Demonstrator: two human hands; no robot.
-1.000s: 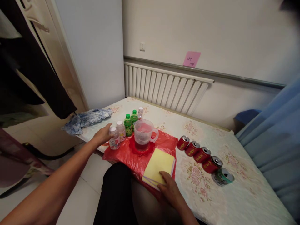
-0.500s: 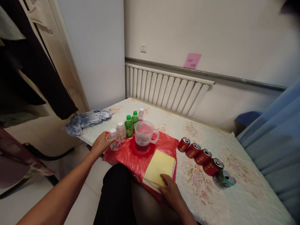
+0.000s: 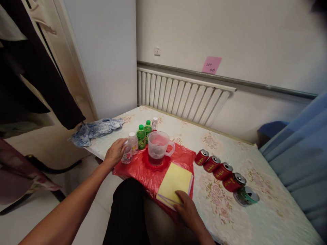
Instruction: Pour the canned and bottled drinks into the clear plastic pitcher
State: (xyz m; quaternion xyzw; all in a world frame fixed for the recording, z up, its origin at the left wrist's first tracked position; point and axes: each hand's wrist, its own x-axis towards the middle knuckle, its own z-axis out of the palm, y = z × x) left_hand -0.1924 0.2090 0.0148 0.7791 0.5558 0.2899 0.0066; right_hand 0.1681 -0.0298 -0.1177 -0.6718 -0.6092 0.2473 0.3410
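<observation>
My left hand [image 3: 116, 151] is closed around the top of the nearest clear plastic bottle [image 3: 127, 156], hiding most of its white cap. Right behind it stands another clear bottle [image 3: 133, 144] with a white cap. My right hand [image 3: 186, 207] grips the near edge of a yellow notebook-like stack [image 3: 175, 180], fingers on top. Between the hands, a clear measuring jug [image 3: 157, 149] with dark reddish liquid stands on a red scalloped plate [image 3: 155, 166]. All these are on a red plastic sheet [image 3: 136, 173].
Two green-capped bottles [image 3: 141, 137] and a small white-capped bottle [image 3: 154, 124] stand behind the jug. Several red cans [image 3: 212, 164] and a green can [image 3: 246, 196] form a row at right. A blue patterned cloth [image 3: 97, 131] lies on the left table corner.
My left hand has moved from the side of the nearest clear bottle up over its cap. My right hand stays on the yellow stack. The view has shifted slightly.
</observation>
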